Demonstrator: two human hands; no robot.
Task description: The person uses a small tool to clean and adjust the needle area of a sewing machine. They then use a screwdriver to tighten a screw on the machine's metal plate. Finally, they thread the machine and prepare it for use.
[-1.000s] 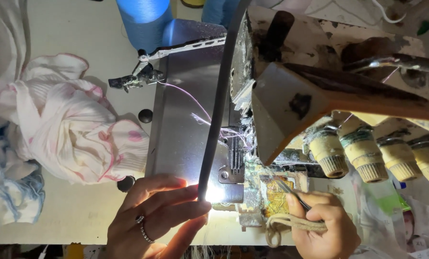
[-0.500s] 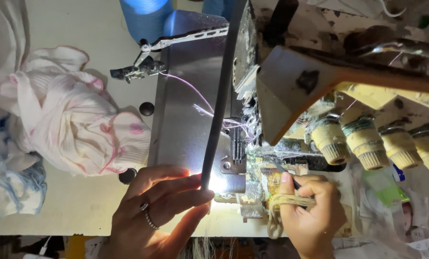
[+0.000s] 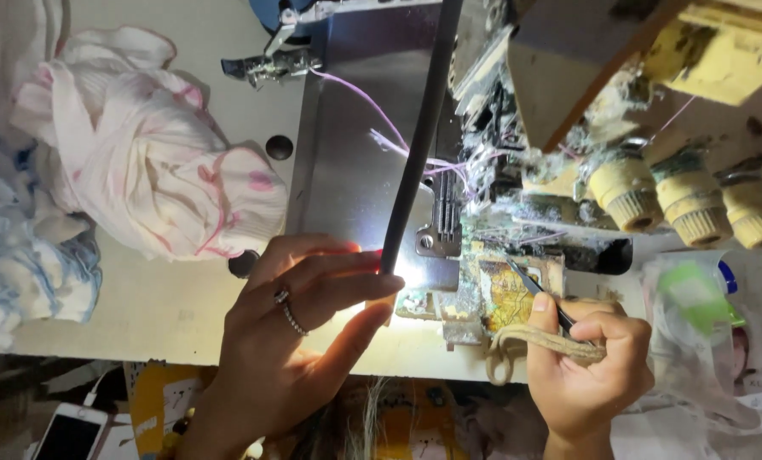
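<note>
An overlock sewing machine (image 3: 517, 153) stands on a pale table (image 3: 151, 311), with a steel plate (image 3: 355, 145) and pink threads (image 3: 372, 106) running to the needle area. My left hand (image 3: 300, 328), with a ring on one finger, rests flat by the plate's front edge, its fingertips at a black lamp arm (image 3: 419, 145) whose light shines there. My right hand (image 3: 581, 370) holds dark tweezers (image 3: 534, 294) pointed at the worn lower part of the machine (image 3: 505, 294). A beige cord loop (image 3: 526, 345) hangs across that hand.
A bundle of white and pink cloth (image 3: 151, 162) lies at the left, with blue-patterned cloth (image 3: 23, 255) below it. Several cream tension knobs (image 3: 688, 200) line the machine's right side. A plastic bag (image 3: 705, 315) sits at the right. A phone (image 3: 70, 434) lies below the table edge.
My right hand has shifted the tweezers closer to the machine's lower front. My left hand stays by the plate with fingers a little more spread. The camera has moved nearer.
</note>
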